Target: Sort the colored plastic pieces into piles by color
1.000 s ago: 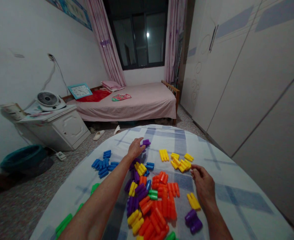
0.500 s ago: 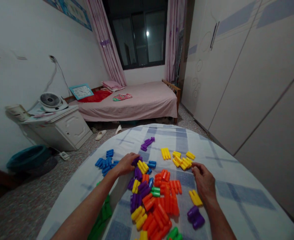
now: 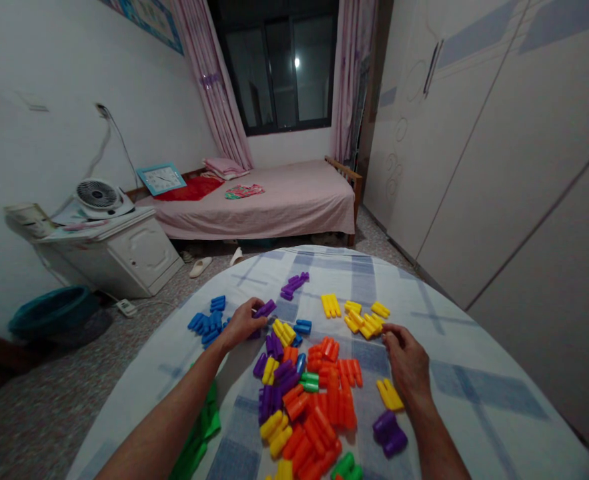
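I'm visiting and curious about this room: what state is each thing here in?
Left hand: fingers at a purple plastic block, hold unclear.
Right hand: fingers curled beside yellow plastic blocks.
Pink fabric curtains: drawn aside.
White wardrobe doors: shut.
Pink-sheeted wooden bed: made.

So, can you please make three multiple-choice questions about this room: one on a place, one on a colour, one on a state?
1. Where is the small fan? A) on the bed B) on the white cabinet C) on the floor
2. What colour is the block at the fingertips of the left hand? A) green B) yellow C) purple
3. How are the pink curtains? A) drawn shut B) pulled aside C) taken down

1: B, it stands on the cabinet top.
2: C, the purple block lies there.
3: B, the window shows between them.
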### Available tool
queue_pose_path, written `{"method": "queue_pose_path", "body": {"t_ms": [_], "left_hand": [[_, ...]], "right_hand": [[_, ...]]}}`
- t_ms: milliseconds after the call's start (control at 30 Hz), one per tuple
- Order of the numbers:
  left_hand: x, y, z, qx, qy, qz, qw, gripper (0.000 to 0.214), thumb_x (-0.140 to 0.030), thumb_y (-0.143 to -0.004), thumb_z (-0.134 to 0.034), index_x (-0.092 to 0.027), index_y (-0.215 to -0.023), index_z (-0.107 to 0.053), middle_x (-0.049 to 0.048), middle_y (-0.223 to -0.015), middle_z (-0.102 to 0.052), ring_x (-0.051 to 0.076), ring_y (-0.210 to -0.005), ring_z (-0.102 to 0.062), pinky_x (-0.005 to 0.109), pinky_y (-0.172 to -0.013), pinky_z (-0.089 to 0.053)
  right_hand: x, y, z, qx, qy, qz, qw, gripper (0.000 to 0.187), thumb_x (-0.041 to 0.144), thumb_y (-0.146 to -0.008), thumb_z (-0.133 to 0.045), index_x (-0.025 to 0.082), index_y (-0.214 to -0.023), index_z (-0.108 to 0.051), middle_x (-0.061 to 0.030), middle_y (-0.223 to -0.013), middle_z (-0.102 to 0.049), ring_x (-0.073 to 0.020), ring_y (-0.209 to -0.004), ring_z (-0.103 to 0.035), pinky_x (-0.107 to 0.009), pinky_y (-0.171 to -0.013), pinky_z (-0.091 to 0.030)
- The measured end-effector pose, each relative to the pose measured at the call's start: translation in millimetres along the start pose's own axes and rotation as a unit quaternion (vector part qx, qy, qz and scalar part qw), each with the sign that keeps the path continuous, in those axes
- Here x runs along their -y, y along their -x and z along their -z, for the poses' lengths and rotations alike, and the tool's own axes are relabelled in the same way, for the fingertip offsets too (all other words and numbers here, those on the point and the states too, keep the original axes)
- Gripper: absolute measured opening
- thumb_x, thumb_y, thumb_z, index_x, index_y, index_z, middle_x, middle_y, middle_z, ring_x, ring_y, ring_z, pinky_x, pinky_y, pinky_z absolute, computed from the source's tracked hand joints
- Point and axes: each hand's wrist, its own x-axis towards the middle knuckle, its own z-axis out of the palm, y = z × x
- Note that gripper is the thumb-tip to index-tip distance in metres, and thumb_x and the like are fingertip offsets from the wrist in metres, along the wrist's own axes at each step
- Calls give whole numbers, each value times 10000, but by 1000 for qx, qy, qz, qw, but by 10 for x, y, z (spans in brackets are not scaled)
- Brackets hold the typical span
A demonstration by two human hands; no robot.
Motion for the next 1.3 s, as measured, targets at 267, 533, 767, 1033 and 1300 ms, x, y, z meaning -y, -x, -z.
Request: {"method": "queue_pose_path", "body": {"t_ms": [267, 533, 767, 1033, 1300], "left_hand": [[-200, -66, 55, -64, 140, 34, 987, 343, -293, -642, -581, -132, -945, -592, -25, -657, -590, 110, -531, -528, 242, -528, -438], [-290, -493, -205, -76, 172, 36, 982, 424, -180, -685, -596, -99, -1101, -565, 60, -870, -664, 107, -645, -606, 262, -649, -524], [-264, -313, -61, -31, -7, -22, 999, 514, -191, -738, -525, -125, -1247, -502, 136, -1198, -578, 168, -877, -625, 323, -790, -511], [-14, 542, 151, 110, -253, -90, 957, 358, -206, -738, -549, -199, -1091, -608, 75, -1073, -609, 214, -991, -553, 326, -884, -420], [-50, 598, 12, 75, -286, -104, 950, 248, -197, -758, -517, -183, -985, -613, 78, -971, -606, 218, -946, -541, 308, -832, -407]], "right_hand": [[3, -1, -5, -3, 4, 3, 1000, 356, 422, -734, -454, 223, -949, -657, -51, -929, -683, -219, -837, -601, -315, -744, -416], [4, 2, 11, 3, -8, -1, 1000, 367, 416, -741, -471, 205, -971, -662, -60, -914, -690, -227, -834, -606, -323, -736, -426], [9, -2, 12, 3, -14, -3, 1000, 365, 422, -733, -465, 210, -958, -658, -60, -920, -687, -220, -816, -604, -318, -728, -431], [26, 7, 4, -1, -1, 8, 1000, 377, 419, -725, -457, 202, -958, -660, -72, -930, -687, -223, -808, -599, -321, -712, -424], [34, 15, 12, 1, 2, 7, 1000, 380, 423, -730, -456, 206, -964, -662, -63, -925, -691, -219, -801, -600, -309, -697, -424]]}}
